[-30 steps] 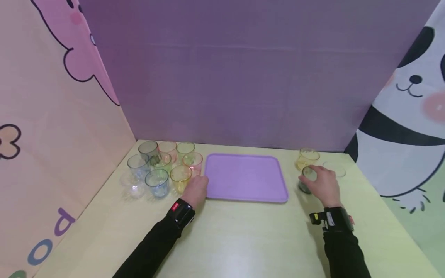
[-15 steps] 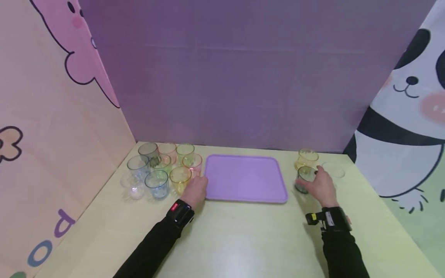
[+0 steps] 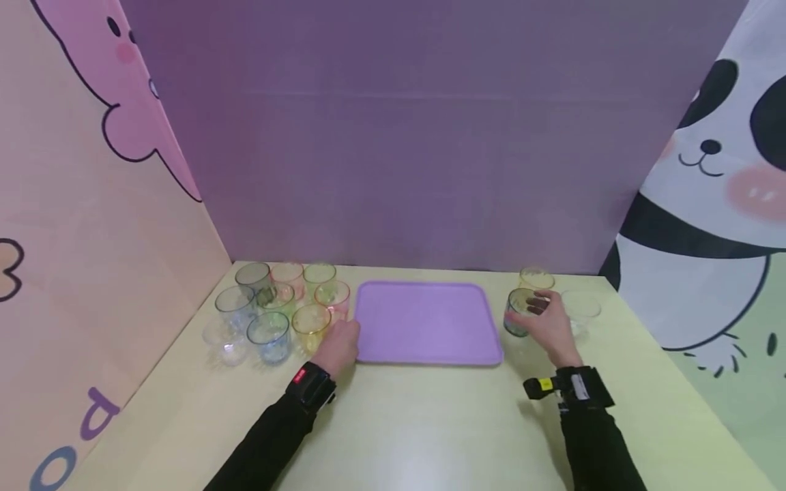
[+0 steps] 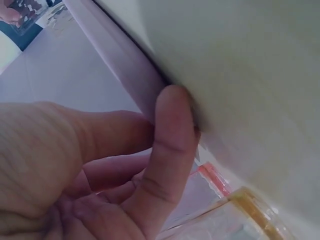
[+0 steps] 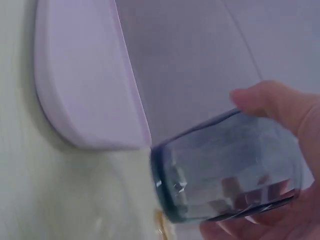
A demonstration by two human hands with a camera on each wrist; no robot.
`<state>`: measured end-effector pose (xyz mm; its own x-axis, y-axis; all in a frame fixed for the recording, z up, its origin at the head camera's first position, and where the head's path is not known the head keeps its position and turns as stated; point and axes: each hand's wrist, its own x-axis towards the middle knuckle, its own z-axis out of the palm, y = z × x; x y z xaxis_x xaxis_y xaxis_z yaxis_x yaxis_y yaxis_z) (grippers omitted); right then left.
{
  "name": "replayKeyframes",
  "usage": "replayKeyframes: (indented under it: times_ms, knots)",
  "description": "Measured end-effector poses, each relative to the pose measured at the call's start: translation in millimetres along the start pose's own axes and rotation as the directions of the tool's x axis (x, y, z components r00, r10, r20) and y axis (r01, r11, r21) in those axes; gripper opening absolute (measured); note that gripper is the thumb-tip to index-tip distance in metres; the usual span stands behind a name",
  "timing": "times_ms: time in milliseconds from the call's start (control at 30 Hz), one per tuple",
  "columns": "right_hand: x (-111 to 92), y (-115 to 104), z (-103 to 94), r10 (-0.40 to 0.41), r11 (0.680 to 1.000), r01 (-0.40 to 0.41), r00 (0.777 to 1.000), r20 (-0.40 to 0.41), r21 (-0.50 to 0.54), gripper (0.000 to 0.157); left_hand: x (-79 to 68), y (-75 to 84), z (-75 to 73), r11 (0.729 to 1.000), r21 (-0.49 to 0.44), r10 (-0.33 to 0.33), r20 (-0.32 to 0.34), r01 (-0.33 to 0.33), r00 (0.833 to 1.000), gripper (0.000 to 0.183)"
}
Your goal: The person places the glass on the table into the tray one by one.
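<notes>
My right hand (image 3: 548,327) grips a dark grey drinking glass (image 3: 516,322) between the thumb and fingers, just right of a purple tray (image 3: 428,324). In the right wrist view, the glass (image 5: 225,170) has its thick base close to the tray's rounded corner (image 5: 90,145), and the fingers show through its wall. My left hand (image 3: 338,348) pinches the tray's near left edge. Seen from the left wrist, thumb and index finger (image 4: 172,120) meet at the tray's rim (image 4: 120,60). A yellow glass (image 3: 311,326) stands right behind this hand.
Several coloured glasses, among them a blue one (image 3: 270,337), a pink one (image 3: 333,294) and a clear one (image 3: 224,344), crowd the table's left side. Behind my right hand stands a yellow glass (image 3: 535,278); right of it is a clear glass (image 3: 580,307). Walls enclose the back and sides.
My right hand has carried the grey glass a little left, closer to the tray. My left hand stays on the tray's edge. The head view has shifted slightly.
</notes>
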<state>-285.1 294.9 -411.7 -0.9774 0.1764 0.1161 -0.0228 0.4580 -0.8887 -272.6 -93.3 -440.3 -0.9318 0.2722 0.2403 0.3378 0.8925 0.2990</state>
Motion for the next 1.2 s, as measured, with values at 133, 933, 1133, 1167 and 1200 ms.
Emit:
replayKeyframes:
  times_ms: [133,933,1133,1167,1200]
  knots:
    - [2.2,1.6,11.6,0.001,0.997,-0.001,1.000,-0.006,0.078,0.094,-0.5,-0.2,-0.6,1.000,-0.012,0.000,0.004,0.000,1.000,0.010]
    - [54.4,2.0,71.5,-0.018,0.943,-0.010,0.997,0.079,0.331,0.087,1.9,-0.8,1.5,1.000,-0.001,-0.021,0.039,0.021,0.999,0.011]
    - [70.4,5.5,85.1,-0.034,0.953,0.014,0.998,0.061,0.304,0.085,1.1,0.5,-2.1,1.000,-0.015,-0.020,0.042,0.021,0.999,0.013]
    - [72.3,5.8,86.7,-0.036,0.955,0.018,0.998,0.058,0.296,0.084,0.9,0.5,-2.4,1.000,-0.021,-0.021,0.044,0.022,0.999,0.013]
    - [74.5,6.8,88.2,-0.039,0.955,0.020,0.998,0.057,0.295,0.085,0.7,0.3,-2.5,0.999,-0.025,-0.021,0.047,0.022,0.999,0.014]
